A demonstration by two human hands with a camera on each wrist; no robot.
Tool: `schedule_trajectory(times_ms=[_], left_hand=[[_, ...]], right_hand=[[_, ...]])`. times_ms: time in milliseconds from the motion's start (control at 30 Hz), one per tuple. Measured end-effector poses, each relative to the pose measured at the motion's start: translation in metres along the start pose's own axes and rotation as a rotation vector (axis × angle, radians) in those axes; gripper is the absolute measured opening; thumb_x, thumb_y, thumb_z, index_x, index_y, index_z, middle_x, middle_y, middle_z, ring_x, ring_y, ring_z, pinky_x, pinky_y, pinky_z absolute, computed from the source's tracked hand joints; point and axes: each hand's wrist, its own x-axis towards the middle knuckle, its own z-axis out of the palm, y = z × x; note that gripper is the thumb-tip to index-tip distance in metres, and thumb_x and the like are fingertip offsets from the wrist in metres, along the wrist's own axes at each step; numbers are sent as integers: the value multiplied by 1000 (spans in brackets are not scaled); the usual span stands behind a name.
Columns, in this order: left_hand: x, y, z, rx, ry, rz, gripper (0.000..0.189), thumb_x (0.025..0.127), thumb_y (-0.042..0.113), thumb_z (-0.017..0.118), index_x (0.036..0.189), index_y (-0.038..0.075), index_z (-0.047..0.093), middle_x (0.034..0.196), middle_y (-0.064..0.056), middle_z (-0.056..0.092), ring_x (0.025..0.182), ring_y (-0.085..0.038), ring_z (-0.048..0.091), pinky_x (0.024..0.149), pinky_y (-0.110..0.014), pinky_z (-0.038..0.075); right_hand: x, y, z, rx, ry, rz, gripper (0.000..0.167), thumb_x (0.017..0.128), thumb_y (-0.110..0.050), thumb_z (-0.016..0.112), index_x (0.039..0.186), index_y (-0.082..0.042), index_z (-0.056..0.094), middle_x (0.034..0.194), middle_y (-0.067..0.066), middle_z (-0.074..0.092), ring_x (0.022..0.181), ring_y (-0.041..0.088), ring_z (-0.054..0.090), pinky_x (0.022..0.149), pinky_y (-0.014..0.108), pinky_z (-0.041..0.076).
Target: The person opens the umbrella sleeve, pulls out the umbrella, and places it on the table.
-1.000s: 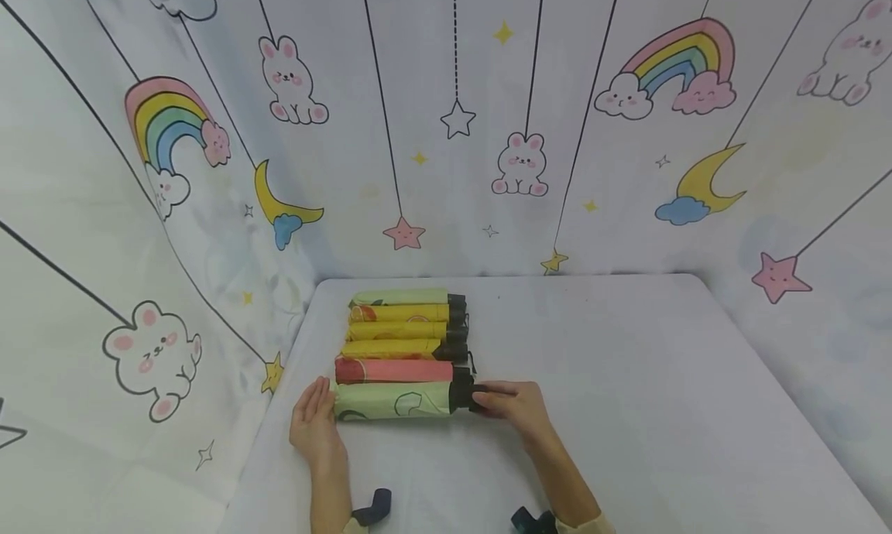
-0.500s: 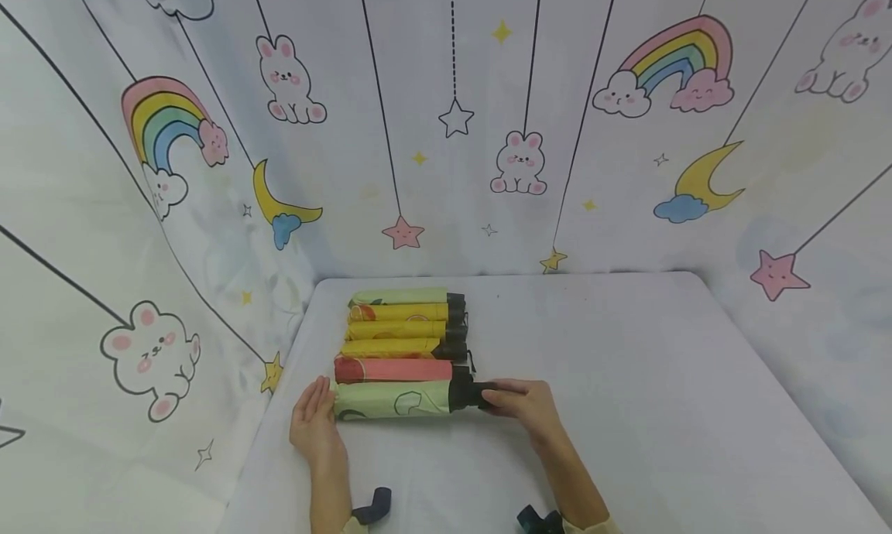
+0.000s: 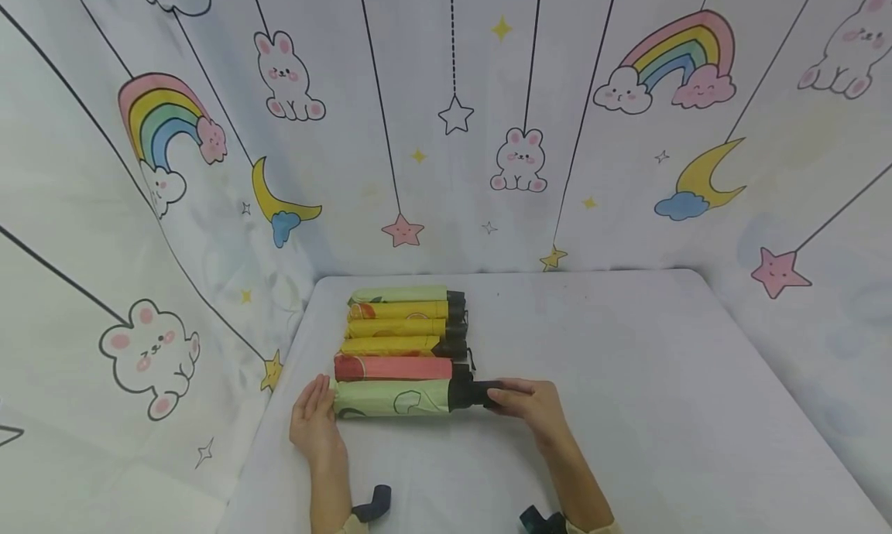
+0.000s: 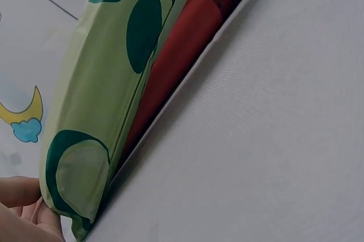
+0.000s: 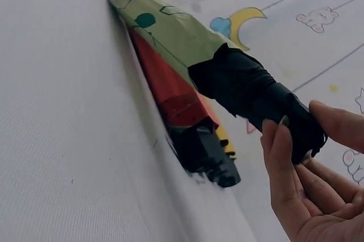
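Observation:
A folding umbrella in a light green sleeve with dark green fruit prints [image 3: 390, 398] is nearest in the row on the table. My right hand [image 3: 531, 409] pinches its black handle [image 5: 290, 118] between thumb and fingers. Between handle and sleeve shows a dark section [image 5: 233, 80]. At the sleeve's other end my left hand [image 3: 317, 426] pinches the tip, thumb and fingers at its corner [image 4: 82, 222]. In the right wrist view the umbrella slants over a red-sleeved umbrella [image 5: 176, 97].
Behind the green one lie the red-pink umbrella [image 3: 397, 368], several yellow ones [image 3: 393, 328] and another light green one [image 3: 400, 294], side by side with handles to the right. White cloth covers the table [image 3: 627, 379]. A curtain printed with rabbits and rainbows [image 3: 453, 193] hangs behind.
My right hand has drawn the black handle to the right, so more of the dark section shows between sleeve and handle. The left hand has stayed at the sleeve's end.

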Motion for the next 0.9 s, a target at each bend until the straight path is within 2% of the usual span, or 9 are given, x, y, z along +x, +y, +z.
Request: schedule_trajectory(times_ms=[533, 900], left_hand=[[-2, 1, 1, -68, 17, -12, 53, 98, -9, 66, 148, -4, 49, 152, -21, 54, 134, -19, 61, 105, -22, 53], [0, 2, 1, -61, 13, -17, 53, 99, -9, 64, 149, -5, 47, 154, -23, 51, 136, -20, 59, 101, -19, 53]], right_hand=[[-4, 0, -10, 48, 41, 9, 41, 83, -11, 88, 116, 10, 74, 108, 23, 76, 90, 34, 78, 83, 36, 66], [-6, 0, -18, 56, 53, 5, 40, 82, -11, 89, 114, 9, 75, 111, 23, 76, 91, 34, 78, 83, 35, 66]])
